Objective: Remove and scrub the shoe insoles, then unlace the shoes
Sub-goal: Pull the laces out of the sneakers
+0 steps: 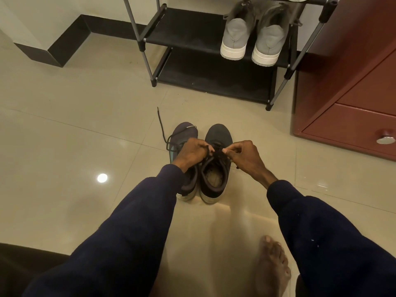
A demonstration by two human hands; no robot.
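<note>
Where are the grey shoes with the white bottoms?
The grey shoes sit at the top right of the head view, heels toward the camera, on the black shoe rack, just left of the red cabinet.

I get one view: the wide-angle head camera faces forward and down, close over the person's arms [132, 221], onto the dark shoes [218, 133] on the tiled floor [75, 129], shoe rack [182, 28] at the frame's top.

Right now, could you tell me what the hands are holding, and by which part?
The left hand and right hand each pinch the black lace of the right-side dark shoe, over its tongue near the opening.
</note>
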